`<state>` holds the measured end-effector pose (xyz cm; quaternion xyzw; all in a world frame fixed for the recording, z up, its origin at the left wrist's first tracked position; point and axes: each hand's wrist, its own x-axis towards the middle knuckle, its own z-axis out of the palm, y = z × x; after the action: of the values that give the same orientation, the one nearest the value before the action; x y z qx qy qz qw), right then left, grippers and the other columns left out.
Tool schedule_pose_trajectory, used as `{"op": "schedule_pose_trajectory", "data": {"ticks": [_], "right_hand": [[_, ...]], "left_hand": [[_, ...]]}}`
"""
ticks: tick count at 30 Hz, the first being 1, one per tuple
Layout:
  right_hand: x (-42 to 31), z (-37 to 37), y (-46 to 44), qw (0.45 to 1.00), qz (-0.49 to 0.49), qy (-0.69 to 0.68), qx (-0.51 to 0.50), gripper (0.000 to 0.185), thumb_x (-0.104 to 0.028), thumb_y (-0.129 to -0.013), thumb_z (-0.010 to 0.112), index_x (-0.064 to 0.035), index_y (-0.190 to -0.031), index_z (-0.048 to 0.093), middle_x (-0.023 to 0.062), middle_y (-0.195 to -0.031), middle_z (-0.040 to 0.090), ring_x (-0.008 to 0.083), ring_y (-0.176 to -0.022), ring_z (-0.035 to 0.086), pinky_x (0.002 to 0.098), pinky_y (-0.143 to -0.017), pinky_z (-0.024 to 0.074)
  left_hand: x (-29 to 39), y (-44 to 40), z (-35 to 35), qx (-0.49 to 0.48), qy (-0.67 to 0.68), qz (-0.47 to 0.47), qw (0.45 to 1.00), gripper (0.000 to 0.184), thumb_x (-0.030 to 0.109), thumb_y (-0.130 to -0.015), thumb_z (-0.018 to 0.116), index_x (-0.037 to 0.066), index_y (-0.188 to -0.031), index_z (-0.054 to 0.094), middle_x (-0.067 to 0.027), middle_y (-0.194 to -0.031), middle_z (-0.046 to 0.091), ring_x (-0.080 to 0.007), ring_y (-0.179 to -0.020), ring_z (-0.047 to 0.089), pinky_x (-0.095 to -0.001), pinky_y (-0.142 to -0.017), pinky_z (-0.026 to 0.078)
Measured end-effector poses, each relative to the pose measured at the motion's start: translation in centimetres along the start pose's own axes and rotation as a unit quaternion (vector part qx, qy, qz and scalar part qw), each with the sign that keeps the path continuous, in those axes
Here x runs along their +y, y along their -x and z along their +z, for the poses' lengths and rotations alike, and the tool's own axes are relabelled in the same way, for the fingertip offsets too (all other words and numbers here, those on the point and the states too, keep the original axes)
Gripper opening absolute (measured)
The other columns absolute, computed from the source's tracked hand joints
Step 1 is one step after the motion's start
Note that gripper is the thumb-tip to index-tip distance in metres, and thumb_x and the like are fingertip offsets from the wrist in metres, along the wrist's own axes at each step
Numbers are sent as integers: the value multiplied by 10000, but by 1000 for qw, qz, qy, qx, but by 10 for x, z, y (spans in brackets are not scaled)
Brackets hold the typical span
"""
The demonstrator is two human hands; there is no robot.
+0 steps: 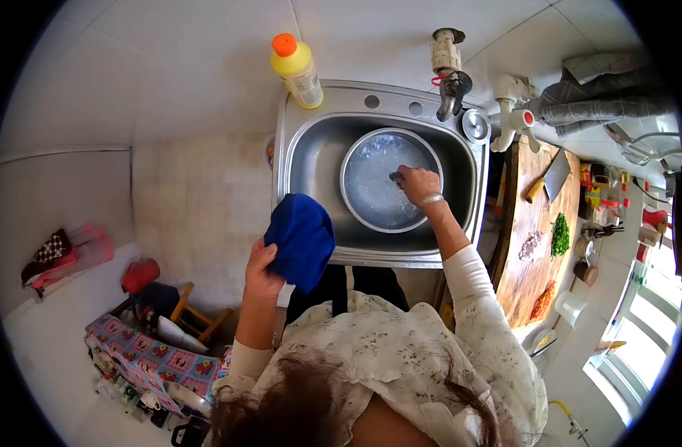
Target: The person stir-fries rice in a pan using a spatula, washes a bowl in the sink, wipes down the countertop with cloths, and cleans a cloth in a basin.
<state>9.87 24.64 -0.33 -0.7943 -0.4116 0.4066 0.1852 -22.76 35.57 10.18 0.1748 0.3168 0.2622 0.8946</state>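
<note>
My left hand [265,270] is closed on a blue cloth [302,242], gripping it by its left edge. The fabric hangs in a rounded, cap-like shape over the sink's front left corner. My right hand [420,185] reaches into a round metal basin [347,205] of cloudy water. Between its fingers is a small dark object [396,177] whose kind I cannot make out. White suds [383,145] float toward the basin's far side. The basin stands inside a steel sink [308,160], toward its right.
A yellow bottle with an orange cap [301,77] stands at the sink's back left corner. A tap [452,93] juts over the back right. To the right, a wooden board [521,216] carries a cleaver [554,177], chopped greens [560,235] and chopped red pieces [543,300].
</note>
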Motion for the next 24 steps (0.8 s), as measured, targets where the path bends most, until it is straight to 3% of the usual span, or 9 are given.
{"op": "schedule_pose_trajectory", "data": {"ticks": [1,2,6,11,15,17,18,21,24], "right_hand": [[2,1,-6,986,6,152,68,265,-328,-827,607,-128,-1001,636,105,-810,654,272,-732,625,357,-675,481],[-14,-19,0,997,42,54,31,235,-328,-818,595,-161,-976,644,144,-841,642,367,-764,593,420,-691,475],[-43,-76,38,958,-20,-283,-34,216,-172,-804,656,-47,-979,636,21,-682,586,87,-642,543,271,-612,470],[13,-21,-2,996,-39,50,62,208,-179,-781,676,-103,-975,658,128,-736,630,189,-661,613,280,-636,467],[-5,-70,27,922,-77,-378,24,211,-145,-792,680,7,-934,649,89,-775,660,49,-752,575,211,-652,459],[-6,-77,20,949,-49,-311,11,134,-126,-782,672,-41,-886,675,83,-788,657,121,-717,598,261,-664,469],[25,-47,-2,983,-143,39,109,96,-125,-739,687,-94,-829,691,70,-784,638,216,-743,575,330,-708,463],[24,-40,-6,959,-172,47,222,106,-106,-655,706,-117,-759,689,77,-784,563,251,-856,510,357,-753,433],[-4,-85,-1,901,-206,54,378,278,-51,-642,665,-122,-911,663,81,-859,532,261,-820,533,375,-680,467]], "left_hand": [[-2,-4,6,-5,-4,0,1000,565,141,-777,589,-127,-1231,389,-229,-1206,513,-310,-1106,530,-409,-977,392],[-7,-10,13,-8,-3,8,1000,565,140,-775,591,-124,-1233,391,-226,-1205,515,-309,-1104,531,-408,-975,394],[-17,-6,19,-5,20,-10,1000,570,136,-769,598,-116,-1237,392,-213,-1194,528,-303,-1108,530,-401,-981,388],[-27,-7,27,31,7,-20,999,595,141,-761,600,-113,-1251,378,-220,-1214,512,-309,-1117,523,-405,-987,383],[-32,3,39,9,20,-6,1000,629,189,-770,591,-105,-1274,355,-223,-1246,483,-319,-1139,500,-411,-1003,362],[-35,-3,29,8,11,-5,1000,640,210,-774,591,-104,-1277,351,-222,-1249,481,-320,-1141,497,-410,-1008,356],[-37,1,34,16,10,-10,1000,639,211,-773,593,-104,-1275,353,-222,-1247,483,-319,-1138,500,-407,-1005,359],[-33,-16,47,3,9,4,1000,632,212,-773,596,-102,-1269,361,-220,-1240,489,-313,-1128,510,-400,-998,368],[-38,-7,44,3,37,-17,999,603,198,-777,589,-99,-1258,379,-212,-1223,504,-302,-1112,521,-388,-989,376]]}}
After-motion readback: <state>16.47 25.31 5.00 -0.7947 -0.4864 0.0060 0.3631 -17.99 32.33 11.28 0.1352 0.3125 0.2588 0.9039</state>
